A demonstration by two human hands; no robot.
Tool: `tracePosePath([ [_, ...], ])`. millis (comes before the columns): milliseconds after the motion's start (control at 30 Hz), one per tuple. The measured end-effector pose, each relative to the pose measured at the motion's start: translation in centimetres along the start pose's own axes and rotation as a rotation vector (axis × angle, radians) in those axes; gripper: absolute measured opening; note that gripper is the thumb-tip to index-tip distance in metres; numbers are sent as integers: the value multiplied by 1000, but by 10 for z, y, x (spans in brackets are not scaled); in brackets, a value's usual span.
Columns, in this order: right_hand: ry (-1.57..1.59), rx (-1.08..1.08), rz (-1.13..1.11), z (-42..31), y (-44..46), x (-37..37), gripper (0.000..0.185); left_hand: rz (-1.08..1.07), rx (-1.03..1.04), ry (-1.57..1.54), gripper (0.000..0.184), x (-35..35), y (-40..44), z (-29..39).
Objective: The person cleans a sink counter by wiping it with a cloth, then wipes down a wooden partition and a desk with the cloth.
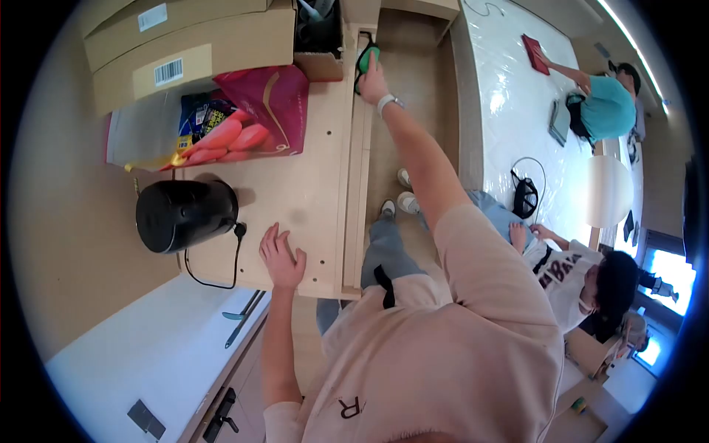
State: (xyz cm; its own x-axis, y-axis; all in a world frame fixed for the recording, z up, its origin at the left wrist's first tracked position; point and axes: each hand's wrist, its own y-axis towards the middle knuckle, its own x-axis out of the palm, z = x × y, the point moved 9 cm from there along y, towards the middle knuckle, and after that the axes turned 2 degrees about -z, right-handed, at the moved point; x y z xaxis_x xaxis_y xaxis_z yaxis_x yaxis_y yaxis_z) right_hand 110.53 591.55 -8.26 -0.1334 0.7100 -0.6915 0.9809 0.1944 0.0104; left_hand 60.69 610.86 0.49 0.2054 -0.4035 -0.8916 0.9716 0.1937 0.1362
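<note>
My left hand (281,258) rests palm down on the light wooden table (306,192), fingers stretched out and holding nothing. Near it stands a black electric kettle (185,214) with its cord trailing over the tabletop. My right arm reaches far forward along the table's edge. There my right hand (374,83), with a band on the wrist, has its fingers closed on a small green object with black edging (372,56). This object sits at the end of a narrow open drawer (357,177); its exact kind cannot be made out.
Cardboard boxes (185,52) and a pink gift bag (277,111) with packets crowd the back left. A co-worker in a white shirt (565,277) stands close on my right. Beyond, a person in teal (609,107) reaches over a plastic-covered surface (506,111) to a red item (535,55).
</note>
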Motion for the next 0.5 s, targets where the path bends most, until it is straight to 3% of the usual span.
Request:
tracePosePath([
  [167,223,-204,188,-6,-180,15,91,33,61,23,51,-5,-2,9],
  [300,304,-170,160,-30,-358,21,88,60,91,53,51,-3,-11,9],
  [367,404,-80,117,-24,-425,26,84,63,120,46,51,-3,-19,9],
  [400,459,204,-28,-12,-452,24,70,71,117,56,52,-2,-18,10],
  [433,428,119,149,15,-469,24,58,70,122,71,51,-2,-20,13],
  [500,869,263,212,37,-526,-2,45,103,179,127,48,10,-23,6],
])
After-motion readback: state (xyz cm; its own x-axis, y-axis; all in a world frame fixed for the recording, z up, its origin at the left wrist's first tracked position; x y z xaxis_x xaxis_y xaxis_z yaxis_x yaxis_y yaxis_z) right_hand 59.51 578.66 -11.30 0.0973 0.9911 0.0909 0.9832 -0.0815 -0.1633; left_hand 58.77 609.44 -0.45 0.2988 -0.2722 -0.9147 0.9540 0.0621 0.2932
